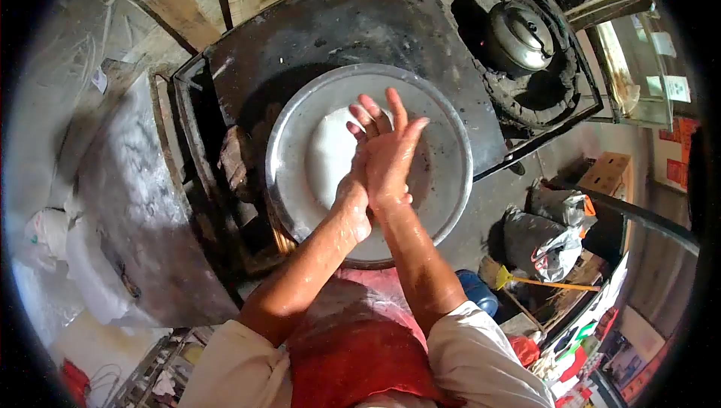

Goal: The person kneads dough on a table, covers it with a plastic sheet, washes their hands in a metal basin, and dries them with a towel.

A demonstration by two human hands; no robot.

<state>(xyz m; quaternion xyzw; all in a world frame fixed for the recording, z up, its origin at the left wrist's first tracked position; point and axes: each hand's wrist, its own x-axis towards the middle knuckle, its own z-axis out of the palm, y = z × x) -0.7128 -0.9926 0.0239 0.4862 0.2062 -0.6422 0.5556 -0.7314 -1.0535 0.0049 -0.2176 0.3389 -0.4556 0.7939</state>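
Note:
My left hand [354,199] is wrapped around the base of my right hand at the wrist, its fingertips showing on the far side. Palm up, my right hand [390,156] has its fingers stretched out and spread. Both hands and forearms look wet. They are over a wide round metal basin [451,126]. Inside the basin lies something smooth and bright white [328,156]; whether it is liquid or solid I cannot tell. Part of it is hidden behind my hands.
The basin rests on a dark stove top [345,17]. A metal kettle [520,36] sits on a hearth at the right. Plastic bags [537,239], a yellow-handled broom [552,282] and a blue round container [478,293] are at the lower right. A worn sheet-covered surface [139,205] stands left.

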